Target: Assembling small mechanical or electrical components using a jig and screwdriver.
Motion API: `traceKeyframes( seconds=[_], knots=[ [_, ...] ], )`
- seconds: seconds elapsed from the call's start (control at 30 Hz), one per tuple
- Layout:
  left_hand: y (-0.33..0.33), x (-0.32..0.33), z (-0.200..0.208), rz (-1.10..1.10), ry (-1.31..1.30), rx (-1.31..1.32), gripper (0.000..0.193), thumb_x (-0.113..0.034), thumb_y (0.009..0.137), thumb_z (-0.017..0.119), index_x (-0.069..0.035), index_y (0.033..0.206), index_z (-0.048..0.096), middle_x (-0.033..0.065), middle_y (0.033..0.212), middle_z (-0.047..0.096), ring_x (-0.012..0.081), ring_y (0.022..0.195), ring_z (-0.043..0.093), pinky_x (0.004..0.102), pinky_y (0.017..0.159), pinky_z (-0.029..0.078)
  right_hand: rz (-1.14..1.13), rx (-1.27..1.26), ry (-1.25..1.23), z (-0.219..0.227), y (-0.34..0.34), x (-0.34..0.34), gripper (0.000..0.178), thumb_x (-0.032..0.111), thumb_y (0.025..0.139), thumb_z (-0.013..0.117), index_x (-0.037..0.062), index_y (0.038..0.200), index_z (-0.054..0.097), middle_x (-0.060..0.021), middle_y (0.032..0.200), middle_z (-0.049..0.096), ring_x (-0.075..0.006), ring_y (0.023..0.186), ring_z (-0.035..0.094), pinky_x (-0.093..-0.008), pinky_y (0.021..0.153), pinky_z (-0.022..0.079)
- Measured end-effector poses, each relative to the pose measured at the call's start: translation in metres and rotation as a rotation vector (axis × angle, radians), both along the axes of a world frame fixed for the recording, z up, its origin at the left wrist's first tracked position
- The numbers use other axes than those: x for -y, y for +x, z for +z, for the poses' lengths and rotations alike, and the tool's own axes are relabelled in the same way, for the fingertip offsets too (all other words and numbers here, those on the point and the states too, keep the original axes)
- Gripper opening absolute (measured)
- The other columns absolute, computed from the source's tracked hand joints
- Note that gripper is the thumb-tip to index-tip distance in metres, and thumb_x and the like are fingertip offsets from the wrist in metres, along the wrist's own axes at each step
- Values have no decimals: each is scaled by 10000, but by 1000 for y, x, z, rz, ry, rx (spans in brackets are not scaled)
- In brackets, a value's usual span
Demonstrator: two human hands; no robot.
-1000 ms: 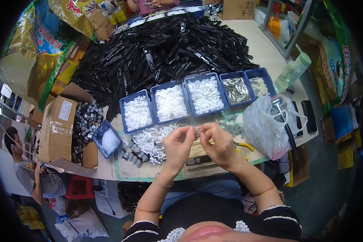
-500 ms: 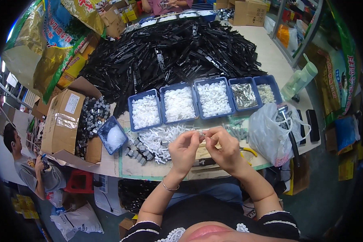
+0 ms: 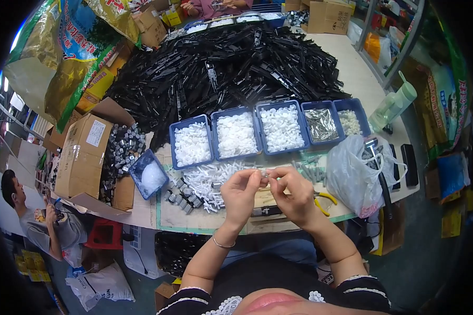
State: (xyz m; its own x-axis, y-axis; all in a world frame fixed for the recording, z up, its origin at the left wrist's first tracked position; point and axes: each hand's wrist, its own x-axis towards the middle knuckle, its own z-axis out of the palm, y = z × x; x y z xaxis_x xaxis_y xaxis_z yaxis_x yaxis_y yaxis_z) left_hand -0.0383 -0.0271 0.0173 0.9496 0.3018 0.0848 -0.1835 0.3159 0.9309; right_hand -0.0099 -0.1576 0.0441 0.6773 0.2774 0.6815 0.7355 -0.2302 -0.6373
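My left hand [image 3: 240, 195] and my right hand [image 3: 293, 193] meet fingertip to fingertip above the near part of the table. Each is pinched closed around a small greyish piece [image 3: 264, 176], too small to name. Behind and left of my left hand spreads a heap of white plastic pegs [image 3: 202, 181], with several grey metallic blocks [image 3: 183, 199] beside it. Pliers with yellow handles [image 3: 326, 202] lie right of my right hand. Under my hands a dark, long part [image 3: 265, 211] rests on the table, partly covered by them.
Blue bins [image 3: 236, 134] of small white parts stand in a row, one holding metal pins [image 3: 321, 125]. Behind rises a big pile of black parts [image 3: 231, 68]. A carton [image 3: 84, 157] bounds the left; a plastic bag [image 3: 355, 173], hammer [image 3: 379, 176] and green bottle [image 3: 394, 107] the right.
The view has shifted slightly. Both hands stay together at nearly the same spot, still pinching, with only small finger movement.
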Motion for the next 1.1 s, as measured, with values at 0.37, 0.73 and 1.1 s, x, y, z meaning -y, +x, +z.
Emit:
traceKeyframes(
  seconds=[0.37,0.73,1.1],
  knots=[
    [-2,-1,2,-66,-161,-39,115,-66,882,584,35,931,606,96,836,652,138,742,638,256,703,531,-3,29,56,-2,0,0,220,-74,728,642,17,702,444,-149,827,617,-272,677,629,-324,526,497],
    [-7,0,0,-35,9,76,128,-24,862,602,37,973,581,83,886,640,130,811,620,252,745,502,-22,121,-111,-1,-2,0,135,-34,745,624,1,747,493,-154,849,615,-290,710,623,-349,596,509],
    [-13,-3,-4,-108,109,50,291,30,833,615,7,1101,502,86,969,616,127,914,593,254,817,481,-37,-528,76,4,-11,4,149,24,755,665,-26,892,635,-125,788,665,-180,741,666,-283,671,525]
  ],
)
